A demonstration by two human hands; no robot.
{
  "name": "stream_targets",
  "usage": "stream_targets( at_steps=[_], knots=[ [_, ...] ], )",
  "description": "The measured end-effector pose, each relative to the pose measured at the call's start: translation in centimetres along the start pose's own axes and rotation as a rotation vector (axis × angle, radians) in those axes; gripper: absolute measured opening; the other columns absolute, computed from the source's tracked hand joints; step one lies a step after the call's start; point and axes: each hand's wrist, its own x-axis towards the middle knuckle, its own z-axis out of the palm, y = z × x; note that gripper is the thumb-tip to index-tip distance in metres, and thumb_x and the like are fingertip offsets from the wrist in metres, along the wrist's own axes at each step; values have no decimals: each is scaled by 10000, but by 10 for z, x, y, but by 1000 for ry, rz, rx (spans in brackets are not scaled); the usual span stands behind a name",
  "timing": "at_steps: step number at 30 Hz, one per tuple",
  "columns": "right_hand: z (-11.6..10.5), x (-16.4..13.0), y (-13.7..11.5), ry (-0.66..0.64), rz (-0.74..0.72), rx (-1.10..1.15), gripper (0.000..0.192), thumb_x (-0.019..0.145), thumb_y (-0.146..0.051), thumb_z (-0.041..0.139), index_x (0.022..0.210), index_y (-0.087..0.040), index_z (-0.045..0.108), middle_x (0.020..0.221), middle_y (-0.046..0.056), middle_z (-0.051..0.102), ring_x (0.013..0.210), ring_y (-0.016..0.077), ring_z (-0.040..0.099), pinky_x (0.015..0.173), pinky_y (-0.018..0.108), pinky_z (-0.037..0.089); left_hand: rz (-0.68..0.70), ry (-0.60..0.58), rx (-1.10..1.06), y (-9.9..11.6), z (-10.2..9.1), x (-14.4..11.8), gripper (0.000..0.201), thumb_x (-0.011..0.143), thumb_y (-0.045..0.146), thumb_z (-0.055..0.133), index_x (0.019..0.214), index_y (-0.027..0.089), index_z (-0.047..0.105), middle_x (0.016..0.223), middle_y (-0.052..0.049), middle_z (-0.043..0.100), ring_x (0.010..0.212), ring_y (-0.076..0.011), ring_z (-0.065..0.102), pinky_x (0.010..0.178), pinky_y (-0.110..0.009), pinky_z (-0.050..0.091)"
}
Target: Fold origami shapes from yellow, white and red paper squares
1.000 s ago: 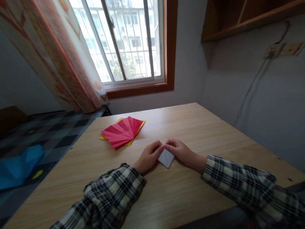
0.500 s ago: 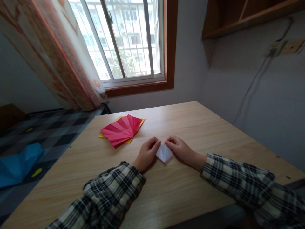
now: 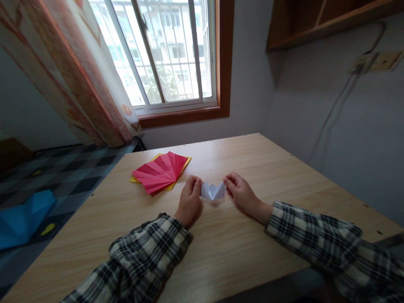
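A small white folded paper (image 3: 213, 191) is stretched between my two hands above the wooden table (image 3: 227, 252). Its middle dips into a V, with a small peak showing behind. My left hand (image 3: 190, 200) pinches the left corner between thumb and fingers. At the opposite corner, my right hand (image 3: 241, 191) grips the paper the same way. The lower edge of the paper is blurred by motion. Left of my left hand lies a pleated red paper (image 3: 160, 170), spread like a fan on top of yellow paper (image 3: 134, 179).
Beyond the table's left edge, a folded blue paper (image 3: 27, 214) rests on a checked cloth (image 3: 75, 172). A window (image 3: 170, 54) with a curtain (image 3: 78, 71) is behind the table. A wooden shelf (image 3: 315, 33) hangs on the right wall, near a socket (image 3: 362, 63) with a cable.
My hands have moved apart and slightly upward. The white paper has gone from a diamond shape pointing toward me to a wider, opened V shape.
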Motion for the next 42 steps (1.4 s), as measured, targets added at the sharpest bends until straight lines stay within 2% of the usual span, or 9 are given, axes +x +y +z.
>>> stream_targets(
  at_steps=[6,14,20,22,25,27,29,35,42],
  knots=[
    [-1,0,-4,0,-5,32,293,864,-495,594,829,-211,529,603,-50,498,509,119,473,464,243,373,-11,57,-28,-1,-1,-1,267,951,442,488,847,203,550,716,29,502,652,-144,475,610,-256,412],
    [1,-4,-8,-182,7,42,258,856,-428,650,902,-221,504,704,-34,567,574,121,527,513,245,435,19,-11,-135,7,1,-6,304,957,492,504,895,199,551,738,28,539,625,-124,490,562,-232,405],
    [-1,-4,-7,-166,-82,-34,159,874,-324,634,924,-219,525,846,2,562,669,128,523,526,243,432,87,-29,-131,8,2,-8,340,958,527,500,936,195,569,775,13,557,665,-133,503,595,-245,434],
    [-2,-6,-7,-159,-134,-72,178,886,-303,626,1020,-228,537,983,30,586,727,135,547,573,262,470,92,-32,-124,8,1,-8,337,964,522,493,938,195,570,775,11,562,658,-133,505,588,-245,434],
    [-3,-9,-11,-186,-306,-188,360,884,-248,639,1228,-276,535,1195,59,555,922,170,580,735,321,533,103,-41,-114,9,1,-7,329,970,511,485,926,195,567,761,15,562,649,-131,511,581,-243,434],
    [-3,-10,-14,-219,-401,-259,410,887,-209,633,1274,-300,537,1224,59,548,1011,187,574,816,352,539,114,-56,-100,10,1,-7,320,974,499,481,920,196,565,735,22,549,633,-130,505,572,-242,429],
    [-3,-11,-15,-227,-443,-285,361,891,-193,625,1232,-293,559,1207,59,561,1046,197,573,839,365,542,128,-66,-84,11,0,-8,306,977,486,482,921,197,566,728,25,546,629,-129,501,569,-241,427],
    [-4,-7,-12,-198,-372,-254,205,894,-228,621,1086,-249,552,1151,63,587,1045,205,588,842,378,538,119,-55,-107,8,0,-8,304,986,483,472,973,196,571,843,-15,636,724,-146,585,639,-260,479],
    [-6,-6,-16,-184,-186,-179,157,929,-362,579,966,-218,529,951,32,610,811,167,604,695,319,516,30,-41,-189,7,2,-9,353,989,524,445,1059,194,547,1003,-79,706,863,-180,677,696,-285,529]
  ],
)
